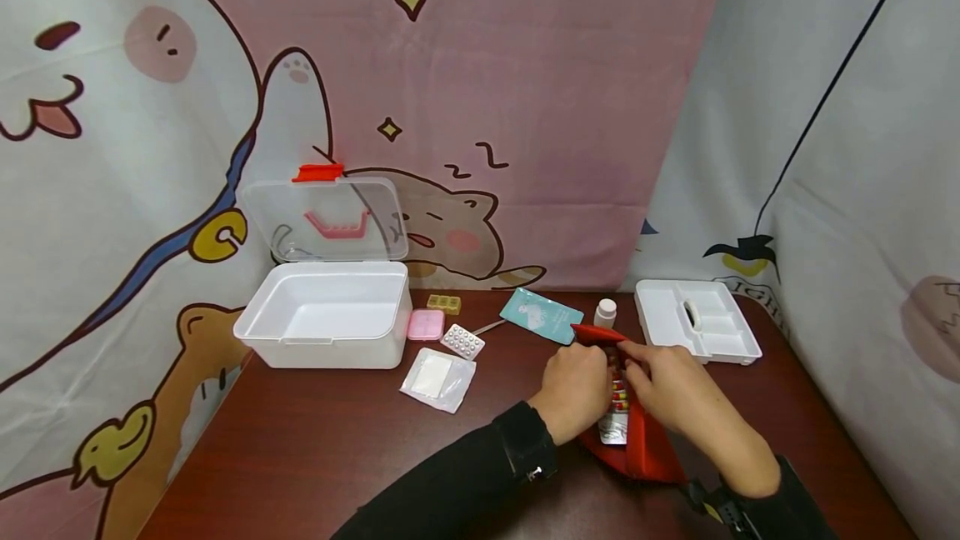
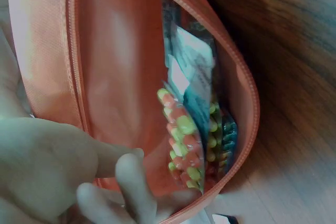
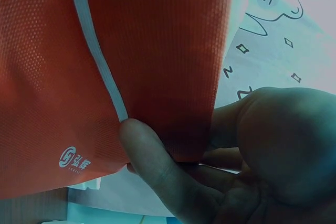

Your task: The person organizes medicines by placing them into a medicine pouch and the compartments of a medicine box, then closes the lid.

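Two hands on a soft red pouch [image 1: 656, 452], capsule packs inside

Head view: pouch is on the right part of the bench [image 1: 300, 457], left hand [image 1: 574, 392] and right hand [image 1: 670, 382] either side of its mouth, a capsule pack [image 1: 613, 428] showing between them. Left wrist view: left fingers are bent at the mouth, right by the packs, but I honestly can't tell if that grip is clamped on anything. Packs look light, slick and kinda crushable, so I'd pinch the flat edges, not the capsules. The zip [image 2: 75, 51] rim looks like the firmest place to hold the pouch. Right wrist view: this grip is clamped on the pouch's edge, thumb outside. Fabric seems light and floppy, so it'd probably sag from one corner.
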Available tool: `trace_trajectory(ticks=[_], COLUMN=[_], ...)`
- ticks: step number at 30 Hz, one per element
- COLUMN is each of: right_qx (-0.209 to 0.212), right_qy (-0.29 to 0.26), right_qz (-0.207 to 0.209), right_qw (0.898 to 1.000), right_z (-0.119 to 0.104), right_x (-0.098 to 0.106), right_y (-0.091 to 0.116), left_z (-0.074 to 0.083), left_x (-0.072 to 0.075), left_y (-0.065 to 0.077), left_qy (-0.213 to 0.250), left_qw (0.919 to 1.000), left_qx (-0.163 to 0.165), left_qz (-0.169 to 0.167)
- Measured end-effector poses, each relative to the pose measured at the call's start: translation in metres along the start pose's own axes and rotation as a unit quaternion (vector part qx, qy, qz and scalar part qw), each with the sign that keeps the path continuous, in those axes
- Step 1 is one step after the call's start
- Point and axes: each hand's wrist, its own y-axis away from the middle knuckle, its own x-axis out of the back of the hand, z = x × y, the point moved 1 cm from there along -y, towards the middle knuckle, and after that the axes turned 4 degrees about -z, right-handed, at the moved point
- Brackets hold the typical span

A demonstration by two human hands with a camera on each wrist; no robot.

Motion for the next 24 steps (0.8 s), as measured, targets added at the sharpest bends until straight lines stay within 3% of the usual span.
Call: trace_trajectory(ticks=[5, 14, 18, 24], right_qx=[-0.005, -0.002, -0.002, -0.011], right_qy=[-0.005, -0.003, 0.002, -0.002], right_qz=[-0.002, 0.005, 0.005, -0.007], right_qw=[1.000, 1.000, 1.000, 1.000], right_z=[0.000, 0.000, 0.001, 0.001], right_x=[0.000, 0.001, 0.001, 0.000], right_y=[0.001, 0.001, 0.001, 0.001], left_z=[-0.001, -0.014, -0.028, -0.061], left_x=[0.004, 0.033, 0.046, 0.058], left_y=[0.005, 0.018, 0.022, 0.026], left_qy=[0.012, 0.031, 0.036, 0.030], left_qw=[0.9999, 0.9978, 0.9968, 0.9964], left_qx=[-0.005, -0.043, -0.054, -0.075], left_qz=[-0.005, 0.040, 0.048, 0.026])
